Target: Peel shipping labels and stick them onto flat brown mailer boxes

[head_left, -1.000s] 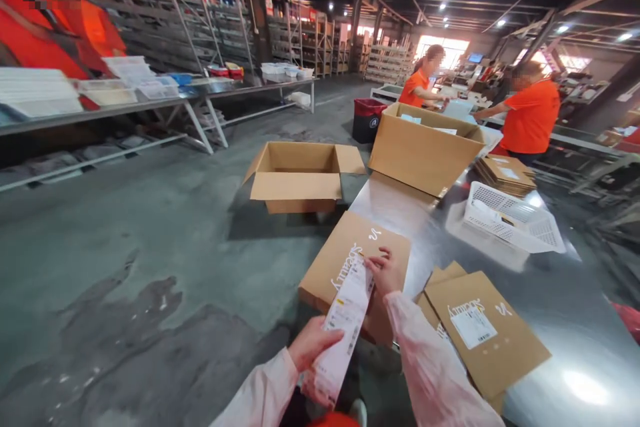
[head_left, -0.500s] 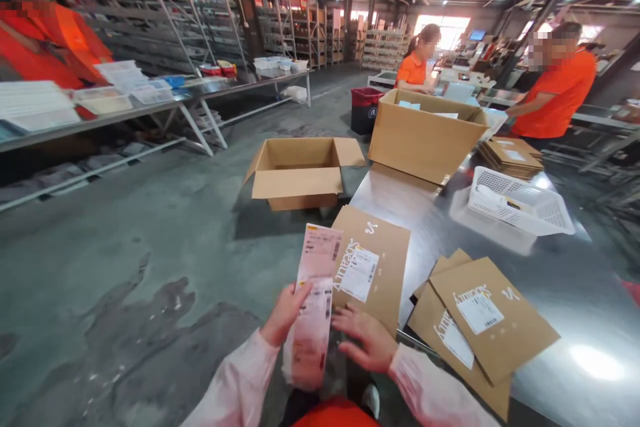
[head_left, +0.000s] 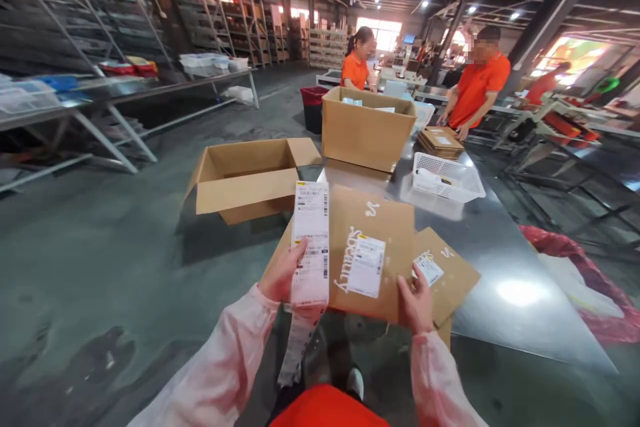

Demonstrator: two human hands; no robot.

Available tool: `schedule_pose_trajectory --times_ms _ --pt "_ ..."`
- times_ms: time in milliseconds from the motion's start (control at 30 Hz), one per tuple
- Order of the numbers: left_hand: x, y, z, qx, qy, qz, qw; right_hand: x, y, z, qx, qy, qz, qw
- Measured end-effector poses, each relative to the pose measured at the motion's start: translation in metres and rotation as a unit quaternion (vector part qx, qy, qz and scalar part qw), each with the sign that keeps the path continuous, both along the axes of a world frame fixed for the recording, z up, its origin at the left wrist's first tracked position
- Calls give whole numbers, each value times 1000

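In my left hand (head_left: 281,275) is a strip of printed shipping labels (head_left: 311,223), its thumb on top and its lower end hanging down. My right hand (head_left: 418,303) pinches the right edge of a flat cardboard mailer (head_left: 395,223). White lettering and a stuck-on shipping label (head_left: 367,267) show on this mailer. Brown cardboard also shows behind the strip, close to my left fingers; whether they grip it too is hidden. Right of my right hand, another labelled mailer (head_left: 457,277) lies on the metal table (head_left: 500,240), overlapping more cardboard.
An open carton (head_left: 245,193) stands left of the table. A filled carton (head_left: 367,137), a white basket (head_left: 473,190) and stacked mailers (head_left: 440,142) sit farther back. Two people in orange work beyond. A red-lined bin (head_left: 595,327) is at right.
My right hand has moved from beside the strip to the mailer's right edge, and the mailer is now raised toward me. The label strip has tilted upright. The view has swung right.
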State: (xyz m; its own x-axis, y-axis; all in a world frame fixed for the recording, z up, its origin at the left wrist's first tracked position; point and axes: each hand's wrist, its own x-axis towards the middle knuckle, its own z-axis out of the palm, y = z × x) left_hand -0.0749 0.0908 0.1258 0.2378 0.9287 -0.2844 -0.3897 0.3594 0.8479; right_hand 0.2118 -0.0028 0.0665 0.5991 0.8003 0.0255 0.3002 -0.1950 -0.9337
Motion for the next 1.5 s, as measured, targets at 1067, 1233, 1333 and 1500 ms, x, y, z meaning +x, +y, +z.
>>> schedule_pose_trajectory --times_ms 1067,1233,1333,1500 --pt "-8 -73 -90 -28 49 22 998 -132 128 8 -4 -219 281 934" --pt "-34 -129 -137 -71 54 -16 996 -130 187 -12 -56 -277 215 935" --pt "-56 -164 -142 -114 59 -49 991 -143 183 -18 -83 -381 249 886" --pt "-79 -132 -100 -64 126 22 990 -161 106 -22 -9 -466 532 707"
